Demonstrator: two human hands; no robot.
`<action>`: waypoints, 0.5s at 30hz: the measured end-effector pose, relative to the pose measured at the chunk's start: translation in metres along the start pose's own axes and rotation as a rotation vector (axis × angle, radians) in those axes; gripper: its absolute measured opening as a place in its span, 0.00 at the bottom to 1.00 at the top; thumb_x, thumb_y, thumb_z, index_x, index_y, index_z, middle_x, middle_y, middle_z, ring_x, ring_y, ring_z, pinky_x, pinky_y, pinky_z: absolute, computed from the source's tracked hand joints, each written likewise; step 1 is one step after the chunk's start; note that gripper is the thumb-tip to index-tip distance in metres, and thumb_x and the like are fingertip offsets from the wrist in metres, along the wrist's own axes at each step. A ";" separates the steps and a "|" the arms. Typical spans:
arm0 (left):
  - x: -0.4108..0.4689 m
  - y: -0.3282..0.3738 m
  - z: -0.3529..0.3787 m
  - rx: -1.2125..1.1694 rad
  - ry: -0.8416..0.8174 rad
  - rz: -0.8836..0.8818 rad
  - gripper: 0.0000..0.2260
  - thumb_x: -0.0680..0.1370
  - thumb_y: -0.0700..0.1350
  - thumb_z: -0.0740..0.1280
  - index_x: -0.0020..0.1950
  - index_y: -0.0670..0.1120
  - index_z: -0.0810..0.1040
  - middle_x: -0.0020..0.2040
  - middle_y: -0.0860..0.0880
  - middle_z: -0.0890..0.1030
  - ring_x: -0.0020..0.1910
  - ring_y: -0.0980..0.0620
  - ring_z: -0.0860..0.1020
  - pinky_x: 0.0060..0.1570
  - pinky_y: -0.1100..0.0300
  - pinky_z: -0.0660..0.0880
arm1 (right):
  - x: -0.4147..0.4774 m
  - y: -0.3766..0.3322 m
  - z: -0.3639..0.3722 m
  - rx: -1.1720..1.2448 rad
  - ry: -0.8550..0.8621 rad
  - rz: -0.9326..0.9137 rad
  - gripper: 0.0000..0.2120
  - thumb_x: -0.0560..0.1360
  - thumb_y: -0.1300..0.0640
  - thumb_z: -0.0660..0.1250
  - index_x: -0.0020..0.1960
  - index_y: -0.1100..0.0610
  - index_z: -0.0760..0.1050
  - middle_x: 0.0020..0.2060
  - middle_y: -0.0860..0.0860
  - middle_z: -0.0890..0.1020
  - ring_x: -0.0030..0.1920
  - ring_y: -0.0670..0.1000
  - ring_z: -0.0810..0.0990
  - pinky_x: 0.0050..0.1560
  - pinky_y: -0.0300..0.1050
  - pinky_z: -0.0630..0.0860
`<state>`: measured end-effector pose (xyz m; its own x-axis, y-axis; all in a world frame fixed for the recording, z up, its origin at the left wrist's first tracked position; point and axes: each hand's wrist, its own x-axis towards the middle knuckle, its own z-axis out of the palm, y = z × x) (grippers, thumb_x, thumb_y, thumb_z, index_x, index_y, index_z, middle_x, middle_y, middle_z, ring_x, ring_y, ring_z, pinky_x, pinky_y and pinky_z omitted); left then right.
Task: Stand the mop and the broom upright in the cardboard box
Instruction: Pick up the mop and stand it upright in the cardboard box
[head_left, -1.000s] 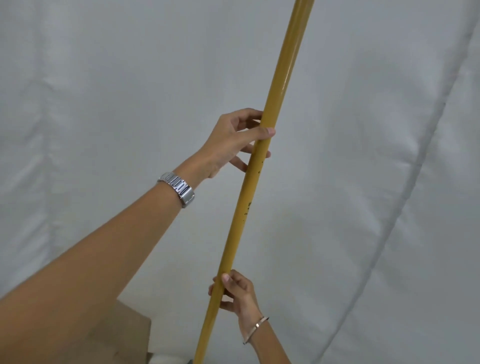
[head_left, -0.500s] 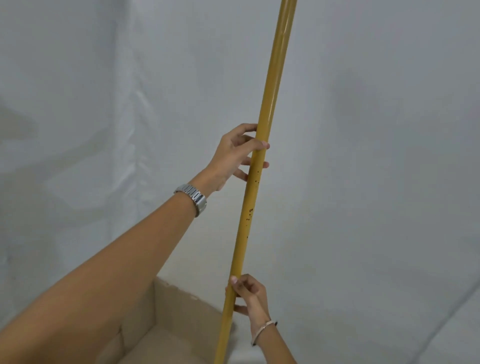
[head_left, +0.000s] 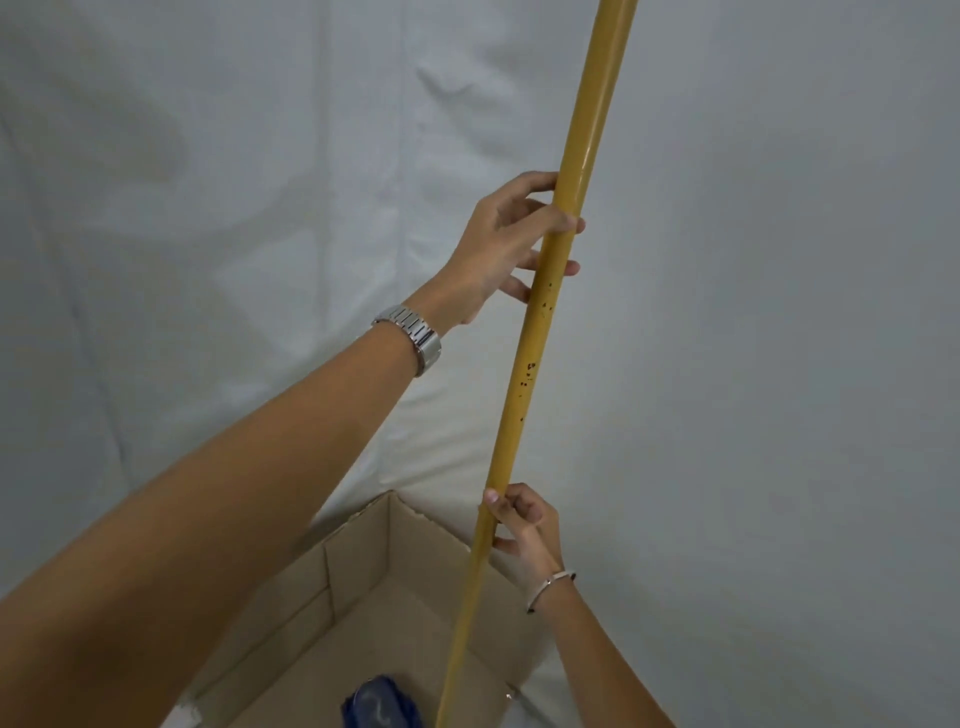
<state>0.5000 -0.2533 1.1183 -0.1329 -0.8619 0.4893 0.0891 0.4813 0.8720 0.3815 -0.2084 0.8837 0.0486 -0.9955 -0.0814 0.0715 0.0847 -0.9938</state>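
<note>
A long yellow pole (head_left: 524, 374) runs almost upright from the top edge down to the bottom edge, its lower end hidden; I cannot tell whether it belongs to the mop or the broom. My left hand (head_left: 506, 247), watch on the wrist, grips the pole high up. My right hand (head_left: 522, 525), with a thin bracelet, holds it lower, just above the far right rim of the open cardboard box (head_left: 363, 582). The pole's lower part passes down inside the box. A blue object (head_left: 379, 704) shows at the box's bottom, partly cut off.
A white sheet (head_left: 753, 364) covers the wall and floor all around the box. My left forearm crosses the left half of the view and hides part of the box's left side.
The view has tilted down, so more of the box and the blue object inside it now show. Both hands keep their grips on the pole, which stands over the box.
</note>
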 end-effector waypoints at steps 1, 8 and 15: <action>0.007 -0.007 -0.009 -0.001 0.011 0.005 0.11 0.77 0.41 0.65 0.58 0.51 0.73 0.46 0.50 0.83 0.40 0.45 0.85 0.33 0.52 0.80 | 0.013 0.001 0.005 -0.007 -0.004 -0.001 0.07 0.71 0.60 0.69 0.35 0.57 0.76 0.30 0.54 0.77 0.33 0.51 0.77 0.44 0.56 0.77; 0.066 -0.059 -0.068 0.000 -0.018 0.034 0.11 0.77 0.41 0.65 0.57 0.51 0.73 0.48 0.47 0.82 0.39 0.46 0.85 0.31 0.53 0.80 | 0.109 0.013 0.041 -0.044 0.013 0.001 0.05 0.73 0.60 0.68 0.38 0.56 0.76 0.39 0.57 0.78 0.43 0.54 0.78 0.45 0.48 0.78; 0.131 -0.130 -0.114 -0.066 -0.135 0.030 0.12 0.75 0.41 0.68 0.57 0.52 0.73 0.51 0.43 0.80 0.40 0.45 0.85 0.30 0.54 0.79 | 0.201 0.040 0.069 -0.062 0.173 -0.010 0.02 0.72 0.57 0.68 0.42 0.53 0.78 0.50 0.69 0.79 0.53 0.68 0.76 0.56 0.59 0.75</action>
<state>0.5837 -0.4472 1.0681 -0.2605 -0.8161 0.5159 0.1590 0.4908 0.8566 0.4634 -0.4024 0.8323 -0.1246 -0.9891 -0.0778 0.0098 0.0772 -0.9970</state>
